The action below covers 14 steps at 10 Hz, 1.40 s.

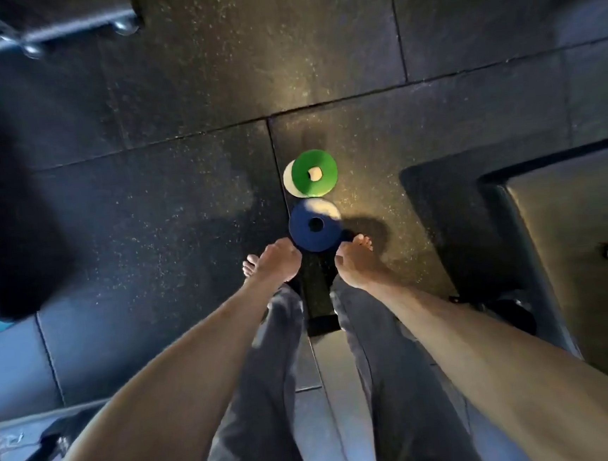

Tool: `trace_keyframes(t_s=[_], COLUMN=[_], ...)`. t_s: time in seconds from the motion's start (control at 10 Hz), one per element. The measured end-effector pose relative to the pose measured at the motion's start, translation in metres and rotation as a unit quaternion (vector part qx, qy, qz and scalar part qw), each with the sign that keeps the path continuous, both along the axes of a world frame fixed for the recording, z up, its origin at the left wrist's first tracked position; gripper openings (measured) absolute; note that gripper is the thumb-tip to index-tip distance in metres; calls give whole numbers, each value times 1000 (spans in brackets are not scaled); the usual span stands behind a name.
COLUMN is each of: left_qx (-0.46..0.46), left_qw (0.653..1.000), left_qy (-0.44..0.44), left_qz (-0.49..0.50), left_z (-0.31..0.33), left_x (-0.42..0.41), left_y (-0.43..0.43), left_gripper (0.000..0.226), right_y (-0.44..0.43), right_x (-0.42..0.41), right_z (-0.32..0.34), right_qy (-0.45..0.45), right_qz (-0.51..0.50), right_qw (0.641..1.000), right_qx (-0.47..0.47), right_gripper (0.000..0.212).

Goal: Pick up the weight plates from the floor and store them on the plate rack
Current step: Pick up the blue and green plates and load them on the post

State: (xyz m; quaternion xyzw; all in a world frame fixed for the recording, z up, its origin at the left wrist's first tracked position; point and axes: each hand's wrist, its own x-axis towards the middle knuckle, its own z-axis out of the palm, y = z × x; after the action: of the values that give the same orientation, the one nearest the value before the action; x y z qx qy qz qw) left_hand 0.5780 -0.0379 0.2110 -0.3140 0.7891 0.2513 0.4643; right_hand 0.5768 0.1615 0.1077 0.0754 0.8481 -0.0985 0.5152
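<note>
A blue weight plate (pixel 308 237) lies flat on the rubber floor, overlapping a white plate (pixel 324 205) beneath it. Just beyond, a green plate (pixel 313 163) lies on another white plate (pixel 288 182). My left hand (pixel 274 264) reaches down to the blue plate's near left edge, fingers loosely spread to the left. My right hand (pixel 356 260) is at the plate's near right edge, with its fingers on the floor side. Neither hand plainly grips the plate. The plate rack cannot be made out.
A black padded bench (pixel 558 215) stands close on the right. A large black block (pixel 4 219) sits at the left. A metal frame with bolts (pixel 39 33) crosses the top left, and more metal gear (pixel 27 442) lies at the bottom left.
</note>
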Motion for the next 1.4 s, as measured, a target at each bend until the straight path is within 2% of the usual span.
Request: trace_keyframes(t_s=[0.1, 0.2, 0.3, 0.5, 0.6, 0.7, 0.9, 1.1, 1.2, 1.3, 1.4], left_qx=[-16, -2, 6, -34, -44, -26, -30, -22, -53, -1, 74], left_qw=[1000, 1000, 1000, 999, 999, 999, 998, 994, 993, 987, 964], left_qy=[-27, -11, -5, -13, 10, 3, -15, -22, 5, 17, -31], left_qz=[-4, 2, 16, 5, 17, 35, 44, 108, 106, 160, 253], left_z=[-73, -99, -169, -283, -314, -332, -332, -317, -301, -287, -279], left_x=[-16, -35, -49, -47, -46, -47, -55, -64, -69, -76, -74], left_y=[2, 8, 11, 21, 20, 20, 22, 17, 22, 30, 31], left_gripper=[54, 42, 41, 79, 83, 85, 84, 53, 55, 62, 101], right_y=[-9, -19, -25, -35, -39, -45, -51, -55, -43, -38, -47], right_x=[-20, -45, -51, -54, -54, -57, -63, -54, -58, -60, -59], right_z=[-13, -30, -94, -193, -223, -238, -244, -230, -219, -198, -164], right_qy=[12, 29, 36, 64, 69, 80, 121, 173, 149, 142, 152], right_qz=[-4, -43, -62, -108, -110, -119, -117, -128, -166, -163, -214], right_qw=[1000, 999, 997, 991, 991, 988, 985, 976, 974, 974, 955], right_qx=[7, -5, 6, 47, 39, 53, 42, 19, -26, -67, -135], right_gripper=[41, 36, 40, 76, 93, 99, 85, 86, 82, 51, 54])
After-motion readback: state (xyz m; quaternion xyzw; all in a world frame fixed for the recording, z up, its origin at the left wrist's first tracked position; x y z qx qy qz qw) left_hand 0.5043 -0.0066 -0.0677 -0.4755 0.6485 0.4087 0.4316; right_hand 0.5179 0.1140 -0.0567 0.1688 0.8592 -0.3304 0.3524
